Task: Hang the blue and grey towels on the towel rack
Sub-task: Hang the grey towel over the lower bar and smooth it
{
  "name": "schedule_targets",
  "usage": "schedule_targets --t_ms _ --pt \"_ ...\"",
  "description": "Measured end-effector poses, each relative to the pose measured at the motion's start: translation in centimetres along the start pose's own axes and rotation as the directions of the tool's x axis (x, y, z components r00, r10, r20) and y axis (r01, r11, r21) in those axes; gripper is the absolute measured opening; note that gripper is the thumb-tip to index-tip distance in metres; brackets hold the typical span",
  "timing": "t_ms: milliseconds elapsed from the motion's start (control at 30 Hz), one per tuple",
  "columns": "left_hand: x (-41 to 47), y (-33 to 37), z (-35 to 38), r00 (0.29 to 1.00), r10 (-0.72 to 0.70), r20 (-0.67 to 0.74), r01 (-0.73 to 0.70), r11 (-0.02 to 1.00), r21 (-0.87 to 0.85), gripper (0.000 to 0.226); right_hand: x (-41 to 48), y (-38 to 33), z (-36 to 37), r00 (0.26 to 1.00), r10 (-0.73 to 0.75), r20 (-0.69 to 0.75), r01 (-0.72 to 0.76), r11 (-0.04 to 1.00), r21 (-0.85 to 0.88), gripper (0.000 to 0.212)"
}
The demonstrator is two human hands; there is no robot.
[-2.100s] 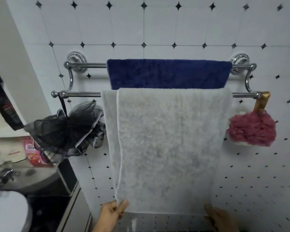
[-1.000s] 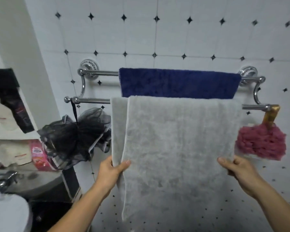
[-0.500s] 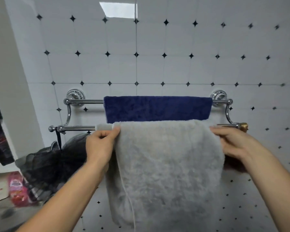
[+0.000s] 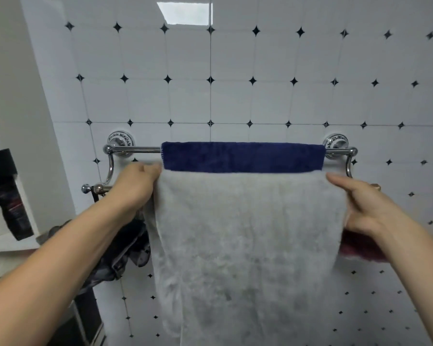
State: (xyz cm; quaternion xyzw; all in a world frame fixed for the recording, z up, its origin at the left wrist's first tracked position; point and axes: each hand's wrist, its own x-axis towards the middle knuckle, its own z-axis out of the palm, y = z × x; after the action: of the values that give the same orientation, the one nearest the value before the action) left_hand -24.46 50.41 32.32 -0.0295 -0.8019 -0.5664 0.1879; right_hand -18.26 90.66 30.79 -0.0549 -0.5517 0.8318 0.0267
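Two towels draped over a chrome, two-bar towel rack (image 4: pixel 133 149), centre of the frame.
The blue towel (image 4: pixel 243 157) lies over the upper, rear bar, showing as a flat dark band. The fluffy grey towel (image 4: pixel 248 245) hangs over the lower, front bar, overlapping the blue one's lower part and running out past the bottom edge.
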Motion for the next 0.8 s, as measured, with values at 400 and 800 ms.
schedule_targets --t_ms 400,800 --pt "0.5 -2.2 -0.2 0.989 0.069 -0.129 -0.053 0.99 0.13 0.036 -0.4 -0.4 -0.3 0.994 -0.105 -0.043 0.096 0.978 -0.183 0.039" --pt "1.2 -2.4 0.4 0.986 0.072 -0.149 -0.071 0.997 0.009 0.037 -0.6 -0.2 -0.3 0.951 -0.123 -0.284 0.004 0.923 -0.385 0.014"
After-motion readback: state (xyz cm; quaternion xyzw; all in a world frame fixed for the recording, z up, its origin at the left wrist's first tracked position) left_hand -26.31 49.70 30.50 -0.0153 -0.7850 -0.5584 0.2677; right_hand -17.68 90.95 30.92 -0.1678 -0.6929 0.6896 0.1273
